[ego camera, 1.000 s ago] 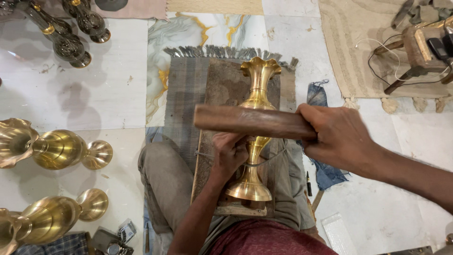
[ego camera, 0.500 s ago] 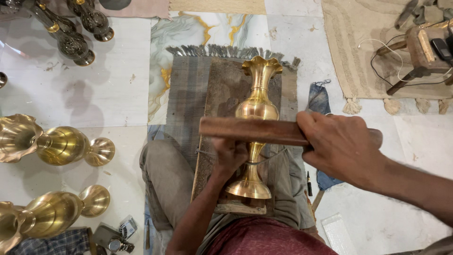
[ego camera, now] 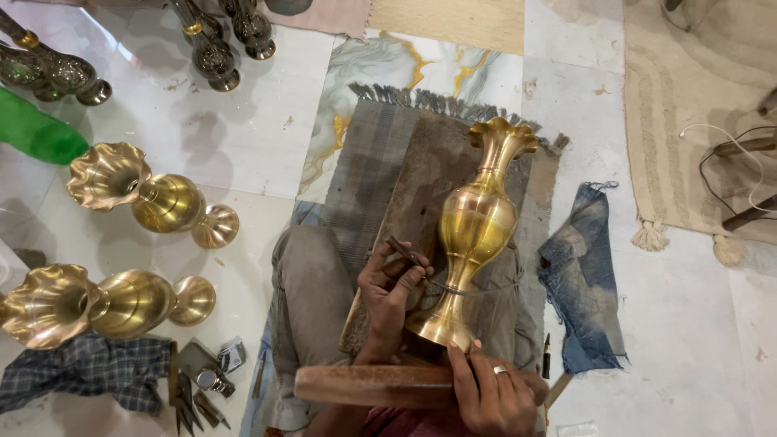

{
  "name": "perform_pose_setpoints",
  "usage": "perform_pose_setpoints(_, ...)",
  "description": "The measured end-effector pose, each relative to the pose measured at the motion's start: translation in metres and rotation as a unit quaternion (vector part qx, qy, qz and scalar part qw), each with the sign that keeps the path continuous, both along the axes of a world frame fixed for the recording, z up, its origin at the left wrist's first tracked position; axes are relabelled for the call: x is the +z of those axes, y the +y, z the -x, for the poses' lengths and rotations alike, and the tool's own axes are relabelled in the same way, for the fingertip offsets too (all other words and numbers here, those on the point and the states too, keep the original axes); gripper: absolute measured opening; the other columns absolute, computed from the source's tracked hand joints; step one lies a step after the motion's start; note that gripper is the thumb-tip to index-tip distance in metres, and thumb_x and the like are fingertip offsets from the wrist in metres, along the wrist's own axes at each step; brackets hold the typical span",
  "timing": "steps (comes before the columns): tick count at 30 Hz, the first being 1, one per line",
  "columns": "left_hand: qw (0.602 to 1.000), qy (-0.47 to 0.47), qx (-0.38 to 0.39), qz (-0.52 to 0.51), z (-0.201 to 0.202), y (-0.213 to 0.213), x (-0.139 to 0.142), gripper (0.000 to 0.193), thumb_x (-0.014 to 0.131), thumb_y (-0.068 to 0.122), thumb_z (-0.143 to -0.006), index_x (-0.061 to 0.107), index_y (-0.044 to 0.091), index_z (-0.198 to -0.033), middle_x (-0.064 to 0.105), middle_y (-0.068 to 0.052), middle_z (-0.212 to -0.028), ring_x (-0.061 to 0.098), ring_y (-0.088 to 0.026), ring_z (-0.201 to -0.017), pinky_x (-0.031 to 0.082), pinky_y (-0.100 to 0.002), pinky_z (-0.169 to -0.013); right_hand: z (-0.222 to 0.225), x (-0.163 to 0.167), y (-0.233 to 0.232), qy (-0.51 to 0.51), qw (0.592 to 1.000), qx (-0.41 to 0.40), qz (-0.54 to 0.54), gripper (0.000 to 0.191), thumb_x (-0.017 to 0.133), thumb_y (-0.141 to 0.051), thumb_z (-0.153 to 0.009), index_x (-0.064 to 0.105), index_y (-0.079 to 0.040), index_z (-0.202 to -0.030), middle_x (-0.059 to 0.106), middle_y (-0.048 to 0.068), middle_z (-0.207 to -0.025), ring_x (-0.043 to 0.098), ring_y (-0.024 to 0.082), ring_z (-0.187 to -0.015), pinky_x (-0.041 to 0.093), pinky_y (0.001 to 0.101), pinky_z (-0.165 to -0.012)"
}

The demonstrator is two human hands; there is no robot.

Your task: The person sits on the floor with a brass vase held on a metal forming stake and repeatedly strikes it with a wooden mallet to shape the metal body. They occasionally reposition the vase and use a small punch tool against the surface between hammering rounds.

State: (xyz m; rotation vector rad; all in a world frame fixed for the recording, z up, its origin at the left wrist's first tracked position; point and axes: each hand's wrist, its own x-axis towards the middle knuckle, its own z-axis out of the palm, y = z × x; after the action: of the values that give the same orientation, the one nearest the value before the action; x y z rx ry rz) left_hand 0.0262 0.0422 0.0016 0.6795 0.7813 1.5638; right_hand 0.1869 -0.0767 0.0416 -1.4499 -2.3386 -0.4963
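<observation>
A tall brass vase (ego camera: 476,233) with a fluted rim lies on a brown board across my lap. My left hand (ego camera: 391,293) holds a thin metal chisel (ego camera: 407,255) with its tip against the vase's narrow stem. My right hand (ego camera: 491,390) grips a wooden mallet (ego camera: 374,384), which lies sideways low in the view, below the vase's foot. A ring shows on one finger of that hand.
Two more brass vases (ego camera: 154,196) (ego camera: 97,303) lie on the marble floor at left. Dark metal vases (ego camera: 212,50) stand at the top left by a green object (ego camera: 36,133). Small tools (ego camera: 198,388) and a checked cloth (ego camera: 77,371) sit at the bottom left. A blue denim rag (ego camera: 584,275) lies at right.
My right hand has brought the mallet down from across the vase's body to below its foot. The view has shifted, so the vases at left sit higher.
</observation>
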Motion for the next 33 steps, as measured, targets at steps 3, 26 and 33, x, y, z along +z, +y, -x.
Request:
perform_pose_setpoints(3,1.000,-0.017,-0.019,0.010,0.005,0.001,0.011,0.032,0.070,-0.006,-0.094,0.062,-0.001,-0.124,0.075,-0.011,-0.098,0.074,-0.018,-0.088,0.059,-0.027,-0.069,0.005,-0.012,-0.002,0.027,0.997,-0.039,-0.060,0.028,0.078,0.003,-0.087,0.076,-0.008,-0.112,0.069,0.008,-0.080,0.068,0.018,-0.063,0.054,0.0343,-0.053)
perform_pose_setpoints(26,0.880,0.393,-0.093,-0.250,-0.023,0.061,0.060,0.037,0.071,-0.003,-0.096,0.065,0.002,-0.131,0.078,-0.011,-0.115,0.078,-0.021,-0.106,0.068,-0.030,-0.090,-0.055,-0.091,-0.005,0.674,0.681,-0.173,0.227,0.030,0.082,-0.020,-0.084,0.074,0.002,-0.103,0.079,0.009,-0.084,0.075,0.014,-0.065,0.061,0.0294,-0.055)
perform_pose_setpoints(33,0.724,0.580,-0.066,-0.366,-0.015,0.062,0.056,0.048,0.059,-0.006,-0.084,0.068,0.007,-0.129,0.080,-0.010,-0.107,0.080,-0.020,-0.088,0.066,-0.031,-0.074,-0.076,-0.075,0.018,0.575,0.756,-0.204,0.237,0.040,0.090,-0.019,-0.077,0.073,0.003,-0.107,0.076,0.011,-0.081,0.070,0.015,-0.068,0.058,0.0290,-0.059)
